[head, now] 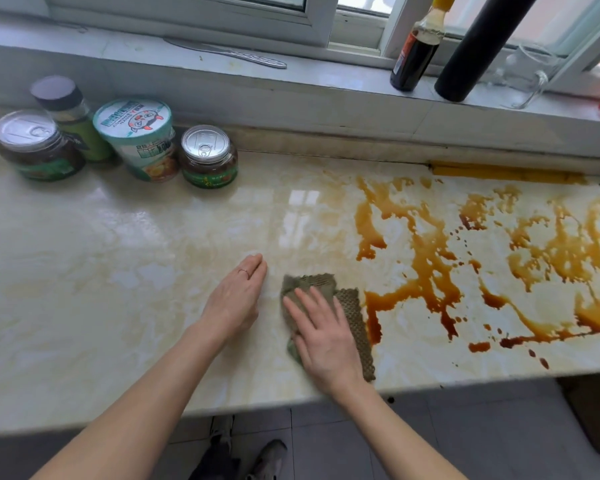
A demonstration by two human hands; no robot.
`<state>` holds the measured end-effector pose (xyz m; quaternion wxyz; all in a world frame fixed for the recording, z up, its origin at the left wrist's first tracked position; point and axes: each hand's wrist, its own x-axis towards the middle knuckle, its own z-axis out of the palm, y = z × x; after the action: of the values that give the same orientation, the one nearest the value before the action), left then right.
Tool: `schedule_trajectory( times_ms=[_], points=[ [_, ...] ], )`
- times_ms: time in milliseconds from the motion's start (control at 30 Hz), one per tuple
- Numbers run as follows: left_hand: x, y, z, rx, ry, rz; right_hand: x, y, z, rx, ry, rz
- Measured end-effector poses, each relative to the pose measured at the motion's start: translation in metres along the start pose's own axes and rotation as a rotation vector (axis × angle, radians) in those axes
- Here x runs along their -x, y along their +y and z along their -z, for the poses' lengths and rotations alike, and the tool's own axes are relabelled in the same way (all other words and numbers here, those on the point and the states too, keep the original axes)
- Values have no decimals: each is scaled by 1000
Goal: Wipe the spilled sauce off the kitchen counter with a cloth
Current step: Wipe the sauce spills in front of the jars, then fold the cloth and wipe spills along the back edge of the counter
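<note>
Head view looks down on a pale marbled surface [118, 271] with brown sauce [430, 258] spread in streaks and puddles across its right half. The right hand [326, 334] lies flat with fingers straight and slightly spread, pressing a grey-green waffle-textured cloth [352, 317] onto the surface near the front edge. The cloth's right edge sits just beside the nearest streak of sauce. The left hand [238, 296] rests open on the bare surface just left of the cloth, fingers together and straight, a thin ring on one finger.

At the back left stand two jars with pull-tab lids [35, 147] [208, 155], a dark-capped bottle [71, 116] and a paper tub [137, 138] with a printed lid, grouped close together. On the window sill [291, 81] behind sit a dark sauce bottle [418, 46], a black cylinder [478, 46], a clear glass jar [527, 74] and a metal utensil [229, 53] lying flat.
</note>
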<state>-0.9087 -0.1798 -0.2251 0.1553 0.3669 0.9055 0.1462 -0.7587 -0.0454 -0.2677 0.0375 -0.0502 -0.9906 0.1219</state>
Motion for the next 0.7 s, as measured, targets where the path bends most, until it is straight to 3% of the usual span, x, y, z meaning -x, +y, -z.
schedule_trajectory(
  times_ms=[67, 133, 300, 467, 600, 700],
  points=[
    [-1, -1, -1, 4, -4, 18, 16, 3, -3, 21, -28, 162],
    [0, -2, -3, -3, -15, 29, 19, 22, 1, 45, -38, 180],
    [6, 4, -9, 68, 85, 45, 7, 37, 26, -89, -46, 23],
    [16, 37, -12, 222, 209, 98, -2, 55, 60, -375, 271, -380],
    [-2, 69, -22, 356, 90, 293, -11, 56, 60, -347, 193, -366],
    [-11, 83, -21, 398, 141, 319, -23, 46, 62, -366, 34, -342]
  ],
)
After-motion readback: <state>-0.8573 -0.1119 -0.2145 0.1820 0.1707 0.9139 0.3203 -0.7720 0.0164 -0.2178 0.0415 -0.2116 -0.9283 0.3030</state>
